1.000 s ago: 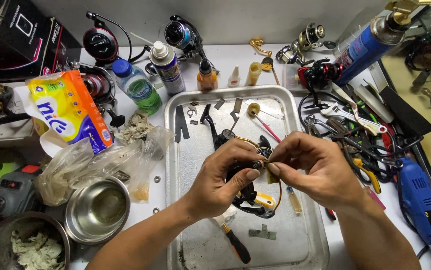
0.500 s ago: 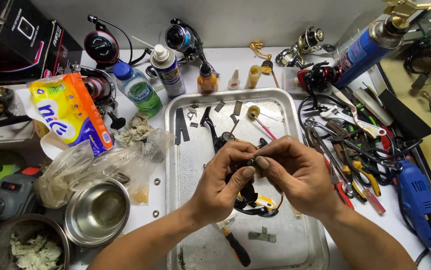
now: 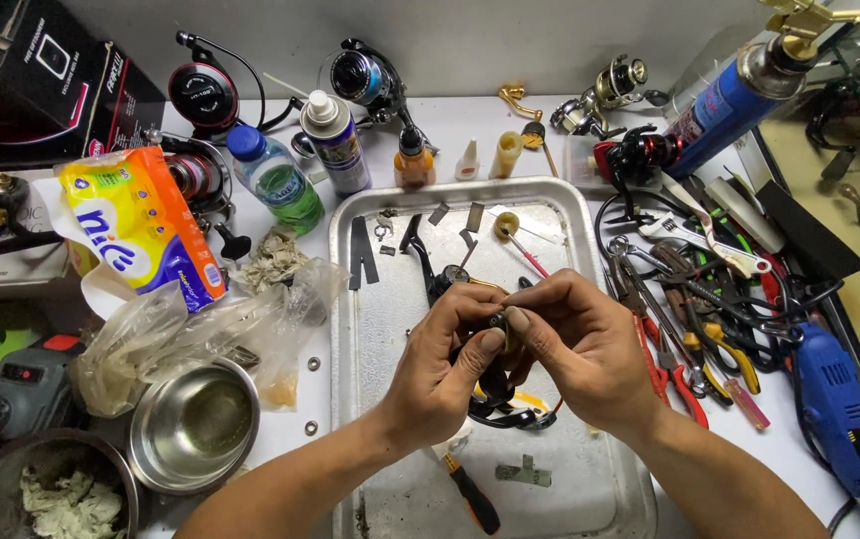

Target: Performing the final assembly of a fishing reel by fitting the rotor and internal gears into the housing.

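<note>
Fingertips of left hand (image 3: 445, 374) and right hand (image 3: 580, 349) pinch small dark part (image 3: 497, 321), axis unclear.

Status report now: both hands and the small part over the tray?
Left hand and right hand pinch small dark part together. Held above metal tray. Black reel frame just beneath.

both hands meet — left hand (image 3: 440, 369), right hand (image 3: 580, 344) — fingertips pinched.

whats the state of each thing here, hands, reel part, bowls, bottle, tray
left hand: pinching the small dark reel part
right hand: pinching the same part
metal tray: flat, holding loose parts
steel bowl: upright, empty
green bottle: capped
</note>
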